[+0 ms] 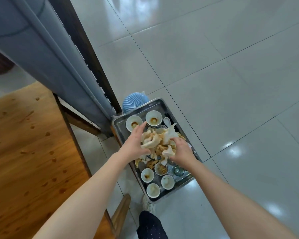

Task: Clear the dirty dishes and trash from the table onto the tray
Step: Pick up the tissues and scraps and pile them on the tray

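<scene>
Bottom centre, nearest of all: a dark dotted trouser leg (pixel 151 225) and, just above it, a pale shoe (pixel 148 205) on the floor. Beside these, to the left, a slanting wooden seat edge (pixel 121 209).

From the bottom corners, two bare forearms, converging on the middle of the frame.

Left hand (pixel 136 144) against the left side of a pile of soiled paper (pixel 158 141), fingers curved over it and thumb tucked in below, gripping. Right hand (pixel 183 150) on the pile's right side, fingers bent down into the crumpled mass, gripping too. Between the two hands, the pile bunched up, white and stained brownish-orange.

Under the pile, a metal tray (pixel 119 127), set diagonally just right of centre and slightly below, with the pile at its middle. Whether resting on the tray or lifted clear of it: cannot tell.

At the tray's near end, four small white bowls (pixel 153 190), close together, with brown residue or scraps inside. Just right of them, a clear glass cup (pixel 179 170).

At the tray's far end, two larger white bowls (pixel 153 118) side by side, each with a brown stain at the bottom. Left fingertips right by the left one. Beside the right one, a white spoon (pixel 167 120).

Past the tray's far corner, a blue ribbed object (pixel 134 101), partly hidden.

Lower left of the frame: a wooden table (pixel 24 144), dotted with spots and crumbs. Upper left: a grey padded panel (pixel 41 52) on a dark wooden frame.

Across the whole right side and top: glossy pale floor tiles (pixel 231 80), with bright reflections.
</scene>
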Available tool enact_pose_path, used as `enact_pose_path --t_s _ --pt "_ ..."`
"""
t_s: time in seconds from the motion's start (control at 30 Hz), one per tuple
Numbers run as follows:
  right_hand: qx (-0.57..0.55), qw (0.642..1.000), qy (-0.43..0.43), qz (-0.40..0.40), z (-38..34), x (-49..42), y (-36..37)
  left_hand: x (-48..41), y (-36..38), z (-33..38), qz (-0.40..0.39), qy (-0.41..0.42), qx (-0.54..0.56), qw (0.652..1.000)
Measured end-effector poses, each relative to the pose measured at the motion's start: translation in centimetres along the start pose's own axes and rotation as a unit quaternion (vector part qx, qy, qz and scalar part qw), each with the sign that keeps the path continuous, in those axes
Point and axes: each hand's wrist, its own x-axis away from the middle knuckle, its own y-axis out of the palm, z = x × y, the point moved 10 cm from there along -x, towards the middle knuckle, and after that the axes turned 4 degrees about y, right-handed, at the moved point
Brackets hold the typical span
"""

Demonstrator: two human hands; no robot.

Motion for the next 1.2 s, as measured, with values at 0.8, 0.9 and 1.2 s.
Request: enact_pose_path --t_s 0.8,0.9,1.2 --pt "0.066 0.963 -0.248 0.081 -23.8 15.5 1.2 28.7 -15.2 -8.5 0.265 -0.172 -0.071 0.946" --pt "0.089 0.953 -0.281 0.073 -26.7 19.2 3.8 34.0 -15.3 -10.6 0.275 -0.187 -0.075 0.940" --pt "0.122 0.925 -0.352 0.072 -32.4 29.9 12.1 48.3 -14.2 -16.1 0.320 -0.203 -0.071 0.923"
